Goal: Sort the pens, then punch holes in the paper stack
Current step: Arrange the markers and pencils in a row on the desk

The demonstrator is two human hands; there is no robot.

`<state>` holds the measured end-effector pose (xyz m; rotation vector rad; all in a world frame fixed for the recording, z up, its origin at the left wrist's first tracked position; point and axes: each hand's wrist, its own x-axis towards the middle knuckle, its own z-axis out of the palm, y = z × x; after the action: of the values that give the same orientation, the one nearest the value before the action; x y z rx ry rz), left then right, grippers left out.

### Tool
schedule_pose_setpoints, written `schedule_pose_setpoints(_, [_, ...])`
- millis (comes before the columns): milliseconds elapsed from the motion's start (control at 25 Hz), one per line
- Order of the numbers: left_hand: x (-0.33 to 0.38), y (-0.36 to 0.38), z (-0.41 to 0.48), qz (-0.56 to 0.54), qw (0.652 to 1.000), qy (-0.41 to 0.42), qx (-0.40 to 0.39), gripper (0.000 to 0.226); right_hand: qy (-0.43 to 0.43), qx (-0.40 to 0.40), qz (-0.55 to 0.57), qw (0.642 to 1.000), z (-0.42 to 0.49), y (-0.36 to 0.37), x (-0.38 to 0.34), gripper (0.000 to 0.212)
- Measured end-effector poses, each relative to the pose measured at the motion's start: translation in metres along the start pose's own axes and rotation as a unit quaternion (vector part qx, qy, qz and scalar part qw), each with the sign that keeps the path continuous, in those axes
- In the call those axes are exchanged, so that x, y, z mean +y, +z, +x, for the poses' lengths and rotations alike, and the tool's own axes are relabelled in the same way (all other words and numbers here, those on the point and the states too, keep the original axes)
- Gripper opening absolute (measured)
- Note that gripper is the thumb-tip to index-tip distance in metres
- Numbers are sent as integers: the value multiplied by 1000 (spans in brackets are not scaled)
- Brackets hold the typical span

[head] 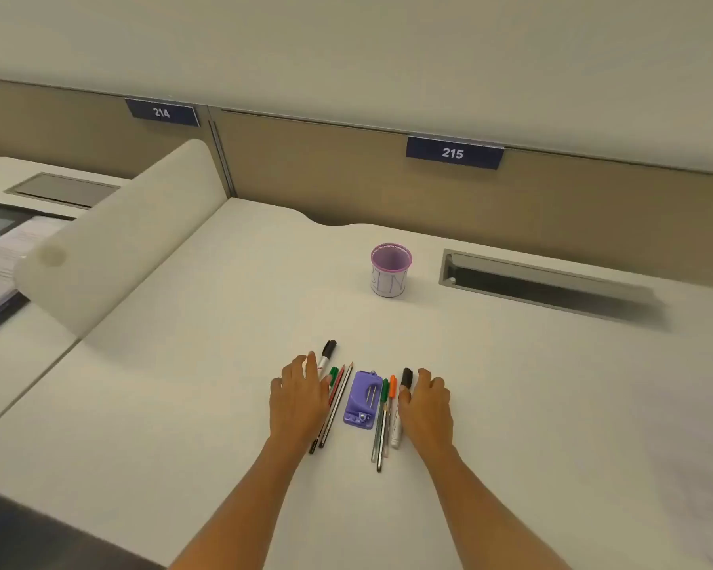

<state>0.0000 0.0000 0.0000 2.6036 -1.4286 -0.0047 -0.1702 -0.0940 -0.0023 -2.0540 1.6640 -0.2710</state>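
Observation:
A purple hole punch (pixel 361 400) lies flat on the white desk between two groups of pens. Left of it lie a black-capped marker (pixel 328 353), a green pen and two pencils (pixel 336 405). Right of it lie a green-capped pen (pixel 381 421), an orange-capped pen (pixel 392 388) and a black-capped white marker (pixel 402 399). My left hand (pixel 299 399) rests palm down with fingers spread, touching the left group. My right hand (pixel 427 407) lies palm down against the right marker. A purple-rimmed pen cup (pixel 390 270) stands further back. No paper stack shows on this desk.
A recessed cable tray (pixel 548 283) runs along the back right of the desk (pixel 206 364). A padded divider (pixel 116 236) rises on the left, with papers (pixel 5 257) on the neighbouring desk beyond it. Partition panels labelled 214 and 215 close the back.

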Motion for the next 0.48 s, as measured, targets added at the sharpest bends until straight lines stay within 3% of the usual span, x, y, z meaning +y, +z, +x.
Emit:
schedule_pose_setpoints(160, [-16, 2, 20, -21, 999, -28, -22, 36, 49, -3, 15, 999, 11, 3, -10, 39])
schedule_pose_setpoints(360, [-17, 1, 40, -25, 996, -8, -81, 35, 86, -4, 22, 996, 17, 7, -17, 37])
schedule_pose_setpoints(480, [-17, 0, 47, -41, 994, -16, -98, 25, 122, 47, 83, 988, 20, 2, -26, 29])
